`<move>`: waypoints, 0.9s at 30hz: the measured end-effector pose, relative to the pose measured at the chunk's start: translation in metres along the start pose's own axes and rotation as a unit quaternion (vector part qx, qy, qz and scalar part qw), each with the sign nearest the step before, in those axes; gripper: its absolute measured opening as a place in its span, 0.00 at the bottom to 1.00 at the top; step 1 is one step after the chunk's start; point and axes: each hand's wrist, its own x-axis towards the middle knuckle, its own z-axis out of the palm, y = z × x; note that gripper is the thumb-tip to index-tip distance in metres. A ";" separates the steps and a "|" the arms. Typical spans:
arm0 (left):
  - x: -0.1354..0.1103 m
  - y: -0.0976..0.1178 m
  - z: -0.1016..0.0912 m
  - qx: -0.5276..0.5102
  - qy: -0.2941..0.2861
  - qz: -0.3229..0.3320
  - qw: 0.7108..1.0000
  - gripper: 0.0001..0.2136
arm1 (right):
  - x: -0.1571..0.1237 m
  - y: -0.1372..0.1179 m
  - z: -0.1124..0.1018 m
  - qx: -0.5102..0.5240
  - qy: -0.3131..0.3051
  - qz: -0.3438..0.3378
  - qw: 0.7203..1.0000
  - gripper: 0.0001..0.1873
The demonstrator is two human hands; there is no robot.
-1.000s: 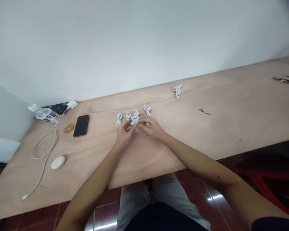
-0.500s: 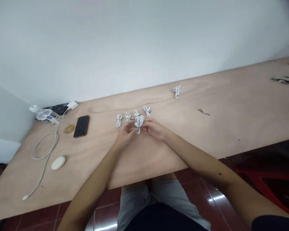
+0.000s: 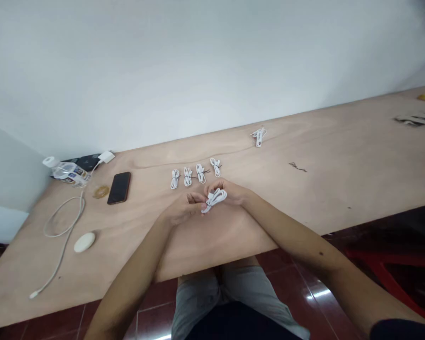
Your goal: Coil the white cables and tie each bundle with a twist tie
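Observation:
A coiled white cable [image 3: 217,196] is held above the near part of the wooden table, its loops pointing right. My left hand [image 3: 182,208] pinches it at the banded middle, where a dark tie shows. Fingers of my right hand [image 3: 230,191] close on the bundle from behind and the right; the exact grip is partly hidden. Just beyond my hands lies a row of tied white cable bundles [image 3: 187,176], each with a dark twist tie round its middle. Farther back, near the wall, sits another white cable bundle [image 3: 258,137], looser in shape.
On the left are a phone [image 3: 119,188], a roll of tape [image 3: 101,191], a plastic bottle [image 3: 71,174], a white charger [image 3: 106,156], a long white cable [image 3: 69,231] and a round white object [image 3: 84,242]. Dark twist ties [image 3: 297,167] lie right. A red stool [image 3: 378,269] stands below.
My hands have drawn nearer to me with the cable bundle, away from the row. The bundle has turned from upright to slanting, loops to the right.

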 end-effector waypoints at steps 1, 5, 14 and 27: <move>-0.003 0.003 0.000 0.008 -0.030 -0.033 0.999 0.15 | -0.001 -0.002 -0.002 -0.012 -0.042 0.000 0.999 0.19; -0.009 0.012 -0.001 0.050 -0.112 -0.119 0.985 0.16 | -0.006 -0.013 -0.005 -0.072 -0.148 -0.018 0.986 0.16; -0.004 0.005 -0.020 -0.039 0.065 -0.002 0.997 0.16 | -0.013 -0.037 -0.015 -0.026 0.162 -0.148 0.975 0.14; 0.004 0.003 -0.004 -0.133 0.100 0.087 0.982 0.15 | -0.049 -0.028 0.021 -0.527 0.214 -0.058 0.821 0.10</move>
